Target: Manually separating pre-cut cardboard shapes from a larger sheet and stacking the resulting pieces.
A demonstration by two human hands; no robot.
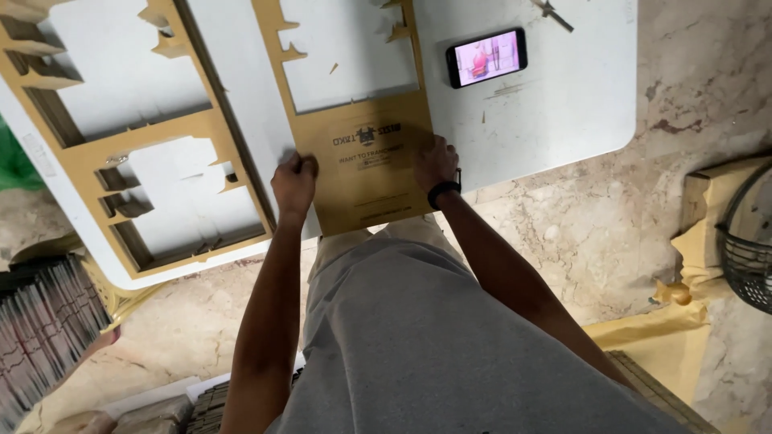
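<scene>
Head view, looking straight down. I see both hands set on the near end of a brown die-cut cardboard sheet (pixel 366 153) that lies on the white tabletop (pixel 563 104) and overhangs its near edge toward the body. The left hand (pixel 295 181) is curled closed over the sheet's left edge; the right hand (pixel 434 163) (a dark band at its wrist) presses on the right edge with its fingers folded down, gripping the sheet there. The far part of the sheet is an open frame whose panels are already punched out, while the near part is a solid printed panel. A second punched cardboard frame (pixel 145 153) lies to the left, apart from the hands. A phone (pixel 486 57) with a lit screen rests to the right of the sheet, and a small metal tool (pixel 552 13) sits at the far edge.

I judge the step in hand to be the seating or pulling of this sheet between the hands. The next move calls for an even grip on both edges, so that the thin frame strips do not tear.
</scene>
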